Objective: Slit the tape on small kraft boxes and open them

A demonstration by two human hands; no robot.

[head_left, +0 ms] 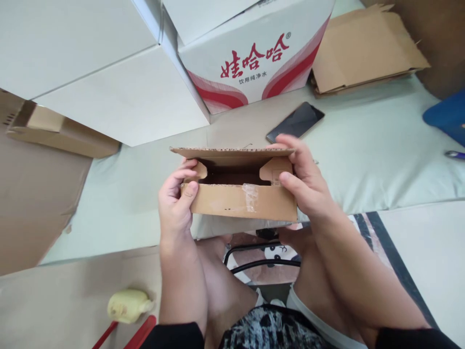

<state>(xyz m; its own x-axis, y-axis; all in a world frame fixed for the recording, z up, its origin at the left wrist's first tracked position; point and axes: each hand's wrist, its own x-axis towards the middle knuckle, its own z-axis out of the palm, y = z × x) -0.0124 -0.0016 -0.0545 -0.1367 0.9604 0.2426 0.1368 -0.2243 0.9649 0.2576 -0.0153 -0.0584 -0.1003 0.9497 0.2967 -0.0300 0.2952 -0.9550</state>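
A small brown cardboard box (218,199) is held up in front of me between both hands, its top flap raised and its dark inside partly showing. Clear tape clings to its front edge. At the box's left end, my left hand (180,194) grips with the thumb on the front panel and fingers behind. Around the right end, my right hand (304,177) has its thumb near the side flap and its fingers over the raised lid's corner. What lies deep in the box is too dark to make out.
Beyond the box a black phone (296,121) lies on the pale green cloth (366,145). A white-and-red carton (254,63), white cabinets (123,92) and flattened cardboard (366,48) stand behind. At lower left is a yellow bottle (128,305); a blue object (446,116) sits at right.
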